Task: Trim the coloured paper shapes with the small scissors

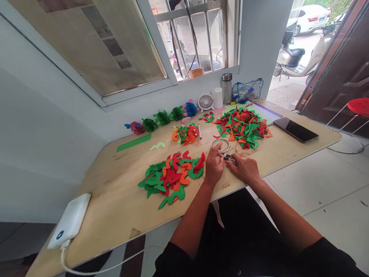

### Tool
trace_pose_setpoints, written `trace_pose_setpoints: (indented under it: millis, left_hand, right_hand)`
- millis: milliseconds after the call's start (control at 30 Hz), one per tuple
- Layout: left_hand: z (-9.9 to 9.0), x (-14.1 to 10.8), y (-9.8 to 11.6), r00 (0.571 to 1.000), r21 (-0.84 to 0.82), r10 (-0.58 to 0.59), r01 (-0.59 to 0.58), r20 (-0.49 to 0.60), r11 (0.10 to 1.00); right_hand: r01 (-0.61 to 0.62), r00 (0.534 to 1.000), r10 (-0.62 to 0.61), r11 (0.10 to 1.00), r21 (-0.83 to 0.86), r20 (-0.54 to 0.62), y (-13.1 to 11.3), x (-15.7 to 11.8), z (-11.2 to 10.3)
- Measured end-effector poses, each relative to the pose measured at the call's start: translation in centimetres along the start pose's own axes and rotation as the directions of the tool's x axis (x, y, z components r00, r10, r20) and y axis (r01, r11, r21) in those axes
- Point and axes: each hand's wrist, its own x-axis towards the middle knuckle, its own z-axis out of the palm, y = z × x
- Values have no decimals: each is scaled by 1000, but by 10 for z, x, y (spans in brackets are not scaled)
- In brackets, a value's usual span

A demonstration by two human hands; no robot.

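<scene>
Close to the table's front edge, my right hand (245, 167) is closed around small scissors (230, 157) with dark blades pointing left; its fingers partly hide the handles. My left hand (215, 166) is bent with its fingertips pinched just left of the blades. What it holds, if anything, is too small to make out. A roll of clear tape (220, 139) lies flat just behind the left fingers. Left of my left hand is a loose heap of green, red and orange curved cut-outs (172, 176). Behind my right hand is a larger pile of mixed scraps (243, 129).
On the wooden table (115, 215) are a smaller heap of pieces (186, 134), a pen (200, 131), a green strip (133, 142), a phone (296, 129) and a white power bank (70, 220) with its cable. Paper flowers (163, 117), a small fan (205, 102) and a bottle (227, 88) line the wall.
</scene>
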Motion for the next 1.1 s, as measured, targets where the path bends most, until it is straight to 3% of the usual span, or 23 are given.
trace_pose_setpoints:
  millis: [467, 900, 1100]
  left_hand:
    - [1, 0, -9, 978, -226, -206, 197, -16, 954]
    - [1, -1, -16, 974, -233, -223, 207, -47, 950]
    - [-1, 4, -12, 950, -450, -312, 270, -19, 851]
  right_hand:
    - [-123, 992, 123, 992, 6, -24, 3, 4, 0]
    - [-131, 987, 128, 991, -32, -93, 7, 17, 0]
    - [-101, 987, 95, 994, -43, -130, 7, 20, 5]
